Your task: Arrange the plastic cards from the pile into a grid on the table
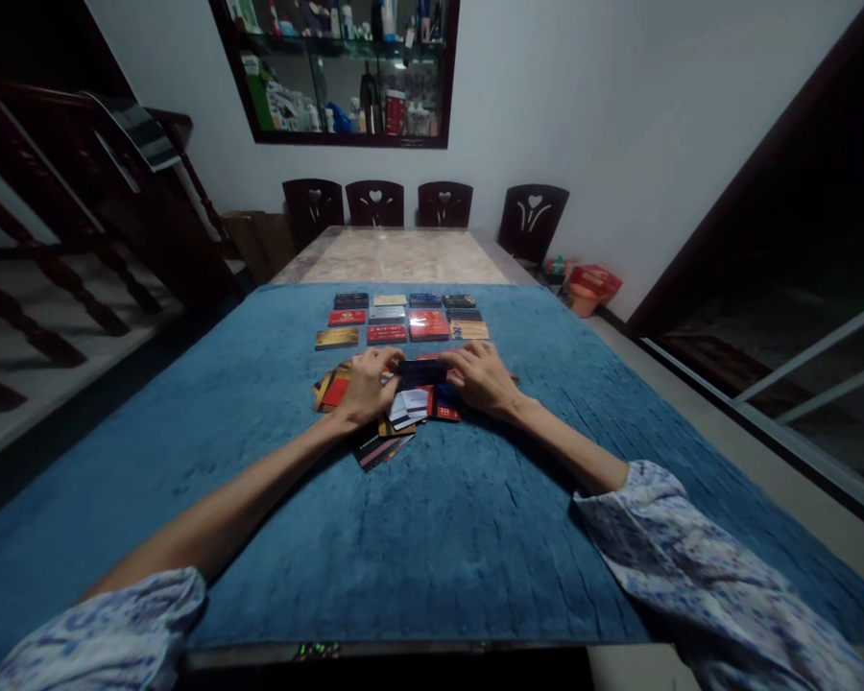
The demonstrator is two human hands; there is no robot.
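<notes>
A dark card is held level between my two hands, above a loose heap of cards. My left hand pinches its left end, and my right hand pinches its right end. Whether it is one card or a thin stack, I cannot tell. Beneath lie overlapping cards: white ones, a black one with a pale stripe, and a red and gold one partly behind my left hand. Beyond my hands, small card stacks stand in rows, among them a red stack and a gold card.
A blue cloth covers the near part of the table, with bare marbled tabletop beyond. Dark chairs line the far wall. A wooden railing is at left, and a red bag sits on the floor at right.
</notes>
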